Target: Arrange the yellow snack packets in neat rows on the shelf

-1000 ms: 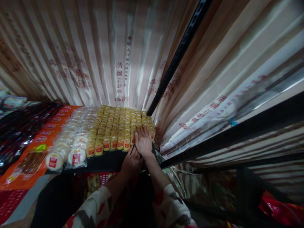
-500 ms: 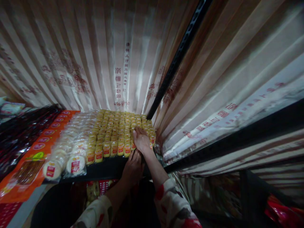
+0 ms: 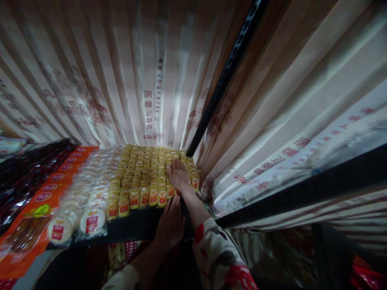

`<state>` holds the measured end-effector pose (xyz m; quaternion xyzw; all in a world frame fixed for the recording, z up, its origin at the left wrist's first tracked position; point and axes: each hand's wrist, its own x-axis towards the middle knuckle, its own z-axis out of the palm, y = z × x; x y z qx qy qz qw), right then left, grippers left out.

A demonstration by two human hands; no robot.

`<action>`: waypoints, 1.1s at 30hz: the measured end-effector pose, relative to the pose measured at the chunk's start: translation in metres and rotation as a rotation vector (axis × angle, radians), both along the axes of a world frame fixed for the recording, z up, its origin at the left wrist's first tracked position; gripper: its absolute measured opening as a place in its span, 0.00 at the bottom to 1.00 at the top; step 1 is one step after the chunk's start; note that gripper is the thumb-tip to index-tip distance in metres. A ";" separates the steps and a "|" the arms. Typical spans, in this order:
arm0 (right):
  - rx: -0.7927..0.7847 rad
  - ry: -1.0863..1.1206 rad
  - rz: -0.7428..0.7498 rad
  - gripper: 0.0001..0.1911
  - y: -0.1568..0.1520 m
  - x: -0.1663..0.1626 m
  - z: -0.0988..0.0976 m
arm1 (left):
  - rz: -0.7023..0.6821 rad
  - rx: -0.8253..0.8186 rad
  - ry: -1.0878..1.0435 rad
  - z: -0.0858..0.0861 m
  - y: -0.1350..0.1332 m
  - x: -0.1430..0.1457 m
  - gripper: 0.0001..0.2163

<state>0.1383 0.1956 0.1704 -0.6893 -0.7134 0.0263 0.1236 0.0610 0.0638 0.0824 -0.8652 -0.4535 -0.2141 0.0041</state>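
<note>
Clothed on the right in a wide white fabric sleeve (image 3: 215,257), printed with rounded red spots, dark grey blotches and, higher up, a larger red patch flecked with white; ending partway along the right forearm (image 3: 195,205). Clothed on the left in a pale fabric sleeve (image 3: 124,278), cut off by the lower edge of the view, too dim to show any print clearly. Bare beyond both sleeve edges, on the right hand (image 3: 179,175) and left hand (image 3: 171,225) alike.
</note>
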 end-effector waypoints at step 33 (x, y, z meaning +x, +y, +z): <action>0.232 0.149 0.043 0.26 0.020 0.001 0.019 | -0.007 0.000 -0.011 -0.005 0.000 0.001 0.26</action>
